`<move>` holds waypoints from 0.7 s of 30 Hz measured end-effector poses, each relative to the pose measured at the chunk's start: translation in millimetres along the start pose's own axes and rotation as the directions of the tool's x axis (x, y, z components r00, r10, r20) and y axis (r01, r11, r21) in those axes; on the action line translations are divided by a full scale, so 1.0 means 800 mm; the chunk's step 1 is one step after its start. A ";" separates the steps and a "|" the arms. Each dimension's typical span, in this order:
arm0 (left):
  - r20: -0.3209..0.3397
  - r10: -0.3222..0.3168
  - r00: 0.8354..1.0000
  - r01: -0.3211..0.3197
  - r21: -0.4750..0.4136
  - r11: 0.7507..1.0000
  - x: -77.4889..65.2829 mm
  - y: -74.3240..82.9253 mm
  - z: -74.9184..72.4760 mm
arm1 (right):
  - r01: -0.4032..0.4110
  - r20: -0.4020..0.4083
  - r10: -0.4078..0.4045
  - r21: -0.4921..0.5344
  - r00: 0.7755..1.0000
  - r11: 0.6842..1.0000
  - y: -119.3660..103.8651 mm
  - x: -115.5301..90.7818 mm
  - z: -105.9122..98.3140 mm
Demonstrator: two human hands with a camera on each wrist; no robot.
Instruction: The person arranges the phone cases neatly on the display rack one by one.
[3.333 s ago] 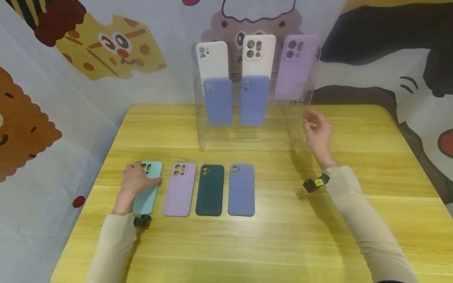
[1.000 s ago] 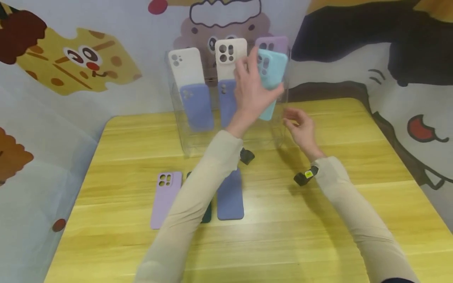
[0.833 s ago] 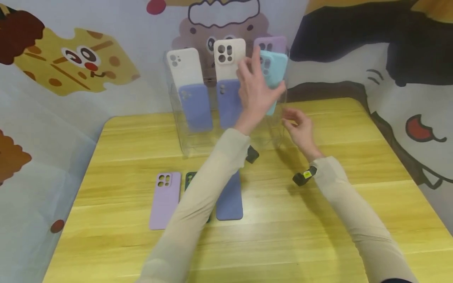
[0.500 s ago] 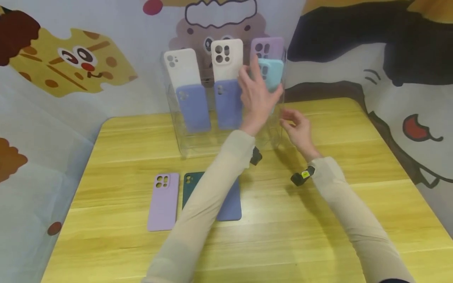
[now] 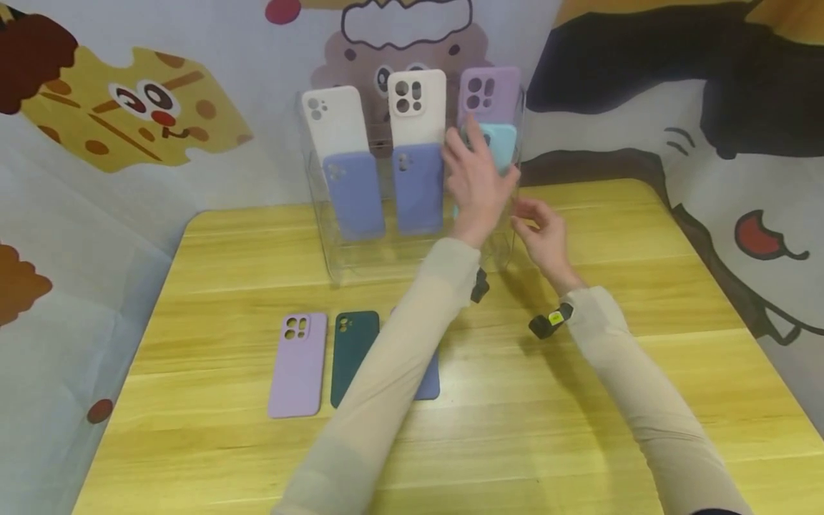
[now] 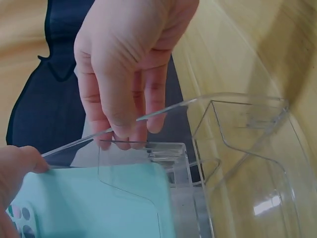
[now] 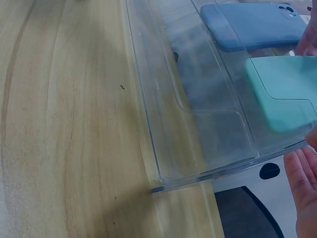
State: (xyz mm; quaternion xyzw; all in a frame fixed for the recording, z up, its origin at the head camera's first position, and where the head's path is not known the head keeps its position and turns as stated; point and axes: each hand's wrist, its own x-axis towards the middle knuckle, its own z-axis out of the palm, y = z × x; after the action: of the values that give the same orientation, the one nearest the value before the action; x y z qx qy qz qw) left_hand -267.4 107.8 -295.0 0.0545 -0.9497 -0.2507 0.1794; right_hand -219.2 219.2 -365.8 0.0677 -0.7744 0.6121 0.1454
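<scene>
My left hand holds a mint phone case by its sides, fingers and thumb spread across it. The case sits low in the right column of a clear acrylic display rack, in front of a lilac case. In the left wrist view, the lower end of the mint case lies behind the rack's clear lip. At the rack's right side, my right hand pinches the clear side wall between thumb and fingers, as the left wrist view shows. My left hand and sleeve hide part of the mint case and a blue case on the table.
Two blue cases fill the front tier, with a white case and a cream case behind. On the wooden table lie a lilac case, a dark green case and a blue case.
My left hand has taken the mint case from the table's left to the rack and lowered it in front of the lilac one. The right hand has stayed at the rack's side.
</scene>
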 end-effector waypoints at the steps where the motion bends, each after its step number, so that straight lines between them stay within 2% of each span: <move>1: 0.014 -0.007 1.000 0.007 0.018 1.000 0.000 0.000 0.000 | -0.001 -0.001 0.001 -0.003 1.000 1.000 0.000 0.000 0.000; 4: 0.048 -0.019 0.999 0.016 0.063 0.998 -0.001 0.001 0.001 | -0.005 -0.006 0.005 -0.001 1.000 1.000 -0.001 0.000 0.000; 12: 0.029 -0.028 0.999 0.025 0.104 0.994 -0.004 0.000 0.003 | 0.006 -0.008 -0.006 -0.009 1.000 1.000 -0.002 -0.001 0.002; 17: 0.020 -0.010 1.000 0.008 0.124 0.992 -0.005 0.000 -0.001 | 0.006 -0.015 -0.007 -0.053 1.000 0.999 -0.004 -0.002 0.002; 21: 0.048 0.019 0.999 -0.028 0.188 0.982 -0.009 -0.001 -0.011 | 0.001 -0.019 -0.002 -0.058 1.000 0.998 -0.004 -0.003 0.001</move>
State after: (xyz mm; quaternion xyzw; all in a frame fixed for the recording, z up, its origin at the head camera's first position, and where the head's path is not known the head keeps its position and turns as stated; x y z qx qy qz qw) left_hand -257.9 104.9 -290.6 0.0542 -0.9737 -0.1587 0.1544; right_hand -216.5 217.2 -363.3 0.0581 -0.7904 0.5897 0.1554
